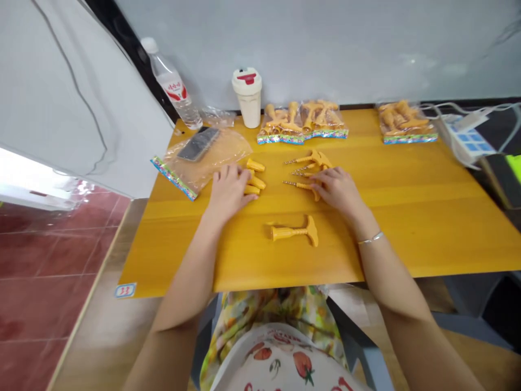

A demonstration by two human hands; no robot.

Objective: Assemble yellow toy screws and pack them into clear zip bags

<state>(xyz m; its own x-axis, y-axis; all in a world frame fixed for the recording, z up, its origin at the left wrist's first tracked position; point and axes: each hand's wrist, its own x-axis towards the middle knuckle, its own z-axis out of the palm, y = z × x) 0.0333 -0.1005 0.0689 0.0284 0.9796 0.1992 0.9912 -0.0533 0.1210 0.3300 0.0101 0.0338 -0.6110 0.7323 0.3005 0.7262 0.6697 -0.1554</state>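
Observation:
On the yellow table, my left hand [229, 190] lies beside and partly over several yellow plastic sleeves [256, 182], its thumb spread away from the fingers. Opposite it, my right hand [340, 190] has its fingers bent over the T-shaped handles of several yellow corkscrews [313, 158]. Their metal spirals point left, and thumb and fingers close around one handle, partly hidden by the hand. Nearer the front edge lies a single corkscrew [295, 232] with its sleeve fitted over the spiral, handle to the right.
Bagged corkscrews [280, 124] and another filled bag [407, 122] lie along the back edge. A lidded cup [249, 100] and a water bottle [173, 87] stand back left. A phone [198, 144] rests on a flat plastic bag [223, 144]. A power strip [468, 138] with cables is at right.

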